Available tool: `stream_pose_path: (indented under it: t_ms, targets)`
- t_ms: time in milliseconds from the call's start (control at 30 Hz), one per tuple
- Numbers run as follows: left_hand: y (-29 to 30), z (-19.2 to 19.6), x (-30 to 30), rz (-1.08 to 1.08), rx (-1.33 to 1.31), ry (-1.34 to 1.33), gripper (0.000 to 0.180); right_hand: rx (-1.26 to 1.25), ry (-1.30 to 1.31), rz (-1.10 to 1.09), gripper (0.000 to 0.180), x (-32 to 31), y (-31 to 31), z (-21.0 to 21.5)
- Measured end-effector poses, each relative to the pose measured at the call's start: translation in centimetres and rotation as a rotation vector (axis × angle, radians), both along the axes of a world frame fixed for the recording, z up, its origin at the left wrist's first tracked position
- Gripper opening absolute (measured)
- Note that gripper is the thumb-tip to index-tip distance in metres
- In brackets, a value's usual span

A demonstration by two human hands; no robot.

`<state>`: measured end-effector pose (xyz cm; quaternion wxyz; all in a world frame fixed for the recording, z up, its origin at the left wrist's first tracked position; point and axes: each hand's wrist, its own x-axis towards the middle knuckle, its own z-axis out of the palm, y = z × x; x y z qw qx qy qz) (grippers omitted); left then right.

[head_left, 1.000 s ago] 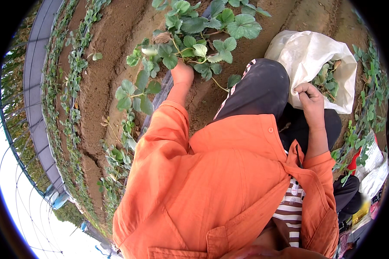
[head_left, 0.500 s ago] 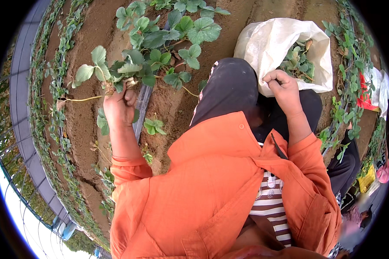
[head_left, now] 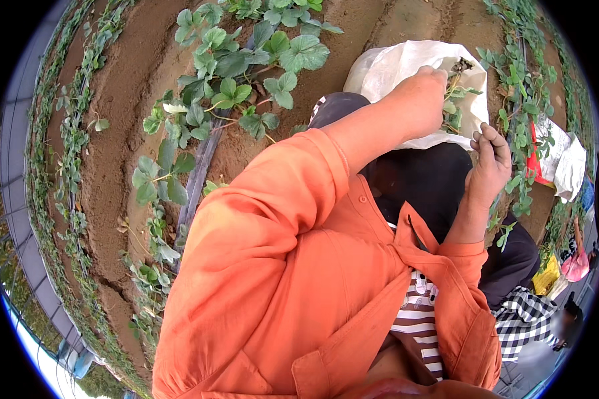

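Observation:
My left hand (head_left: 419,100) has its back to me at the mouth of a white plastic sack (head_left: 393,73), fingers curled. Strawberry leaves (head_left: 452,113) with stems and a dark dry clump show right beside its fingers; my fingertips are hidden behind the hand. My right hand (head_left: 490,163) is at the sack's right rim, its thumb and fingers closed at the edge. The sack stands against my dark-trousered knees and holds cut greenery. To the left, a leafy strawberry plant (head_left: 229,93) grows beside a dark plastic strip (head_left: 196,179) in the soil.
Rows of strawberry plants (head_left: 73,166) run along brown soil (head_left: 126,120) on the left, with more rows (head_left: 522,73) on the right. Beyond these lie a white and red bag (head_left: 549,153) and a yellow bag (head_left: 547,276). A person in a checked top (head_left: 522,319) is at lower right.
My left hand has left the strawberry plant with leaves and crossed right to the sack. My right hand has moved from the sack's near left rim to its right side.

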<state>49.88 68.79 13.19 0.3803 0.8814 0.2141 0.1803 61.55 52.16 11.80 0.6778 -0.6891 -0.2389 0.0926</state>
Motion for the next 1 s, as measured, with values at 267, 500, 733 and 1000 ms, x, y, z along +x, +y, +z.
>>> stream_pose_path:
  t_ms: [267,500,733,1000]
  targets:
    - [4.9,-7.9,-22.2,0.498,0.423,0.224,0.024,0.057,-0.077,0.545,0.014,-5.8,5.7,3.7]
    - [1.4,-13.6,-26.9,0.616,0.531,0.334,0.034,-0.850,-0.897,1.314,0.017,-16.1,20.2,-1.4]
    - [0.5,-17.8,-26.8,0.700,0.449,0.275,0.037,-1.066,-0.829,1.322,0.019,-20.5,24.5,-9.6]
    - [0.6,-18.7,-27.1,0.726,0.401,0.212,0.035,-1.110,-0.825,1.282,0.016,-22.5,26.3,-13.0]
